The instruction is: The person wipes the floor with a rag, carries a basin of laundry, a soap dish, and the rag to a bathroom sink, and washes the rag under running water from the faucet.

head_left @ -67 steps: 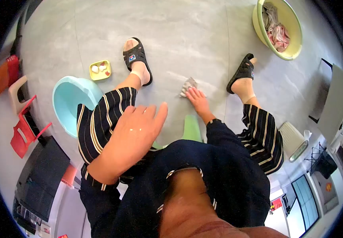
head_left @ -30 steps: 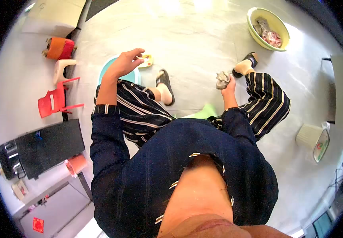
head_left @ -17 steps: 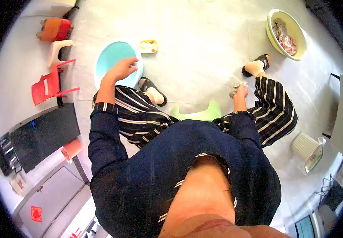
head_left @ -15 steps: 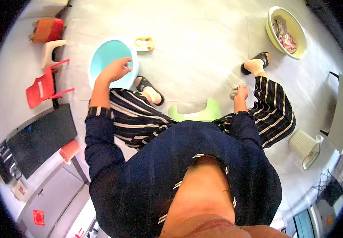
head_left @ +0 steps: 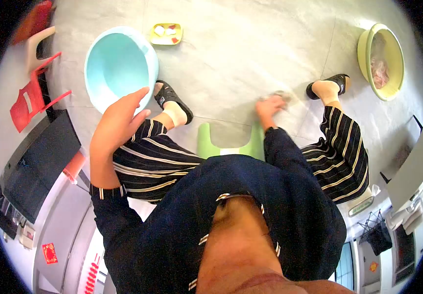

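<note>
My left hand [head_left: 121, 118] is open, its fingers stretched out by the near rim of a light-blue basin [head_left: 147, 59]. Whether the fingertips touch the rim I cannot tell. The inside of the basin looks plain blue. Low in front of the green stool [head_left: 204, 142], my right hand [head_left: 270, 106] has a small grey-beige cloth [head_left: 286, 95] at its fingers. Hand and cloth are a little smeared by motion, and the cloth seems to lie against the floor.
A yellow soap dish [head_left: 176, 41] with white and red pieces lies beyond the basin. At far right stands a yellow-green tub [head_left: 364, 59] with crumpled laundry [head_left: 380, 73]. My black sandals [head_left: 174, 103] flank the floor space. A red chair [head_left: 27, 105] stands at left.
My right hand has moved left and slightly forward with the cloth, away from my right leg. My left hand has drawn back from over the basin to its near rim. The view has shifted.
</note>
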Action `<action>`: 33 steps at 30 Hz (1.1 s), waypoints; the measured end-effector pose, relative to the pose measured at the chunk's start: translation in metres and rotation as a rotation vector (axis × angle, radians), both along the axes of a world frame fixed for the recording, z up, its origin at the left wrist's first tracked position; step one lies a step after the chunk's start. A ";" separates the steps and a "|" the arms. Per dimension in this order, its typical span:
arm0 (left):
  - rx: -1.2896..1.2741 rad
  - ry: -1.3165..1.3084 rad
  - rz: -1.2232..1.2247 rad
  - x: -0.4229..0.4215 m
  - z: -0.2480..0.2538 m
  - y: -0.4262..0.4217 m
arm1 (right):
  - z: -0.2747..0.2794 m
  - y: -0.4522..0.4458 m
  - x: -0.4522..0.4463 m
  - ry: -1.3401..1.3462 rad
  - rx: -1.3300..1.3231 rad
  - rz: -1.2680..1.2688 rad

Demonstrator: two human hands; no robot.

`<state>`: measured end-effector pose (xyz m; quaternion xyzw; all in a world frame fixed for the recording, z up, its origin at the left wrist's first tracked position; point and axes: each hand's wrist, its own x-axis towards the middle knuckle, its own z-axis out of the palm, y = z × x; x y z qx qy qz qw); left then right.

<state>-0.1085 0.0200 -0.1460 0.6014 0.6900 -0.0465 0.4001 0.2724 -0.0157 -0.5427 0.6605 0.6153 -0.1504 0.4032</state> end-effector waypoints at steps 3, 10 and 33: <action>-0.002 -0.020 0.016 0.003 0.002 0.007 | 0.033 0.002 -0.096 0.075 0.162 0.121; 0.000 -0.012 0.010 0.000 0.003 -0.014 | 0.005 0.047 -0.152 1.069 0.438 0.097; -0.197 -0.025 0.063 -0.023 0.021 -0.031 | 0.002 0.171 -0.216 0.780 0.281 0.791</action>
